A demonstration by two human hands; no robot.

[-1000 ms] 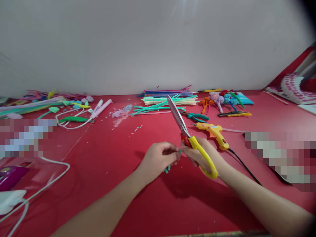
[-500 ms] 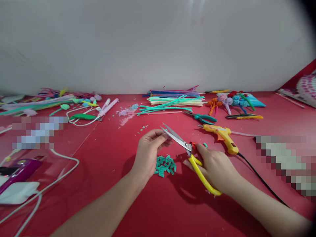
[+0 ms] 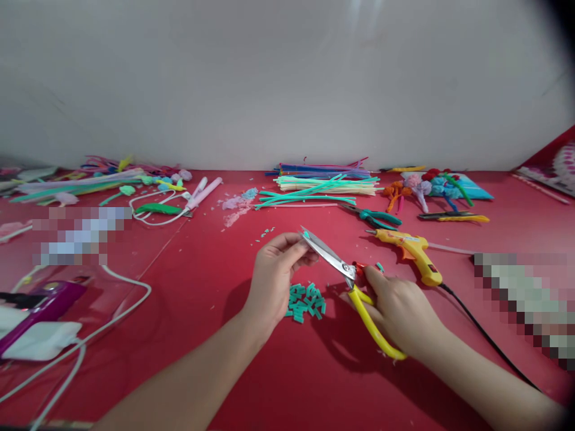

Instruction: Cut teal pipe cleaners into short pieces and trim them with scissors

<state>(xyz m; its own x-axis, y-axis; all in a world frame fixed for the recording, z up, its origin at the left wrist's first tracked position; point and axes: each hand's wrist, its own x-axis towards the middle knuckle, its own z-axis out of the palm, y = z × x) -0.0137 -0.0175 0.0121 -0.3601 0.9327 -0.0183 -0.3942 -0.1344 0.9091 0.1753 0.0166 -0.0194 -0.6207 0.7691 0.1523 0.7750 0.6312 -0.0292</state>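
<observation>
My right hand (image 3: 402,311) grips scissors (image 3: 330,256) with yellow handles, the blades pointing up and left and nearly closed. Their tips meet the fingertips of my left hand (image 3: 272,278), where the thumb and fingers pinch a small teal piece of pipe cleaner (image 3: 306,235). Most of that piece is hidden by the fingers and blades. Just below the left hand lies a pile of short teal cut pieces (image 3: 305,303) on the red table (image 3: 287,377). A single teal bit (image 3: 380,267) shows beyond my right hand's fingers.
Pipe cleaner bundles (image 3: 323,185) lie along the wall, with pliers (image 3: 377,218) in front. A yellow glue gun (image 3: 411,248) with a black cord lies right. Fuzzy flowers (image 3: 422,185) stand behind it. A pink styling iron (image 3: 204,194), white cables and a purple power strip (image 3: 49,308) are left.
The scissor blades have come closer together at the left fingertips, where a teal bit now shows. The whole view has shifted slightly; both hands keep nearly the same pose.
</observation>
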